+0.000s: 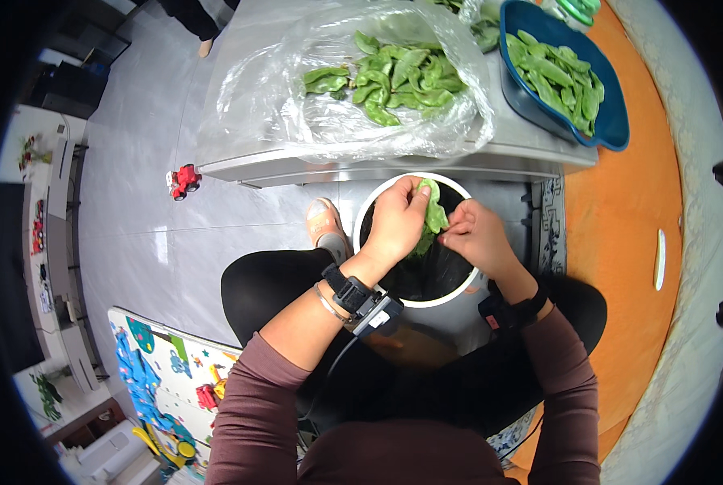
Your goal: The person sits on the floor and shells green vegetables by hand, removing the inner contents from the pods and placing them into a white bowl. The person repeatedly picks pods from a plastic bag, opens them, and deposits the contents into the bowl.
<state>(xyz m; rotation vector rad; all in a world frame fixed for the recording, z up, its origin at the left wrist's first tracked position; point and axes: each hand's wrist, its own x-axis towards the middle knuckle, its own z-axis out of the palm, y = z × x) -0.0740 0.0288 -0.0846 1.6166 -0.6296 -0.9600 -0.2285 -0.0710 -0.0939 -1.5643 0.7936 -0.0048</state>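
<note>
My left hand (398,212) holds a flat green bean pod (435,209) between thumb and fingers, over a white-rimmed bin (363,206) with a black liner (434,282). At the pod's lower end, the thumb and fingertips of my right hand (480,233) are pinched together on its edge. Whether a thin string lies between them is too small to tell. Green scraps (421,245) show inside the bin, partly covered by my left hand.
On the grey table (246,36) lies an open clear plastic bag (264,103) with bean pods (407,76). A blue basin (516,91) of pods (555,76) stands to its right. A red toy vehicle (184,181) is on the floor. Someone's foot (205,48) shows at the upper left.
</note>
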